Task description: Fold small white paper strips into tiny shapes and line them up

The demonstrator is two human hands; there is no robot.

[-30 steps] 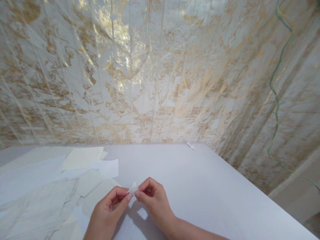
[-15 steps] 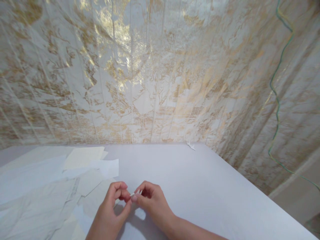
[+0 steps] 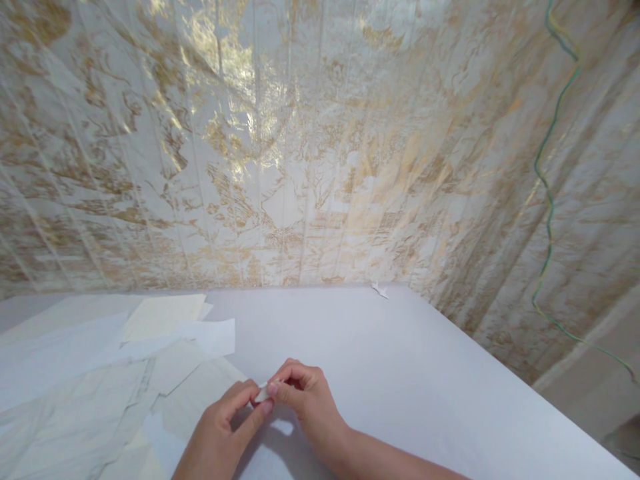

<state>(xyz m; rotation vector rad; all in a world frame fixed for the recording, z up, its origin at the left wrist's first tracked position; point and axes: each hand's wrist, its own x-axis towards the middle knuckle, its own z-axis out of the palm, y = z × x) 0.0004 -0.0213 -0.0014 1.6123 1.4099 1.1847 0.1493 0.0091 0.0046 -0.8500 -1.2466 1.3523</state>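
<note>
Between my two hands, just above the white table (image 3: pixel 350 347), is a small folded piece of white paper (image 3: pixel 263 393). My right hand (image 3: pixel 307 397) pinches it between thumb and forefinger, covering much of it. From the other side, the thumb and forefinger of my left hand (image 3: pixel 227 420) close on its left end. The paper's full shape is hidden by my fingers.
Loose sheets of paper (image 3: pixel 75 400) overlap across the table's left side. A small folded white paper piece (image 3: pixel 380 291) lies at the back edge. Behind hangs a gold-patterned curtain (image 3: pixel 300 167); a green-yellow cord (image 3: pixel 549 220) runs down at right.
My left fingers have closed in from beside the paper to grip its left end. The paper has turned slightly, and its pointed tips no longer show. The view has shifted a little.
</note>
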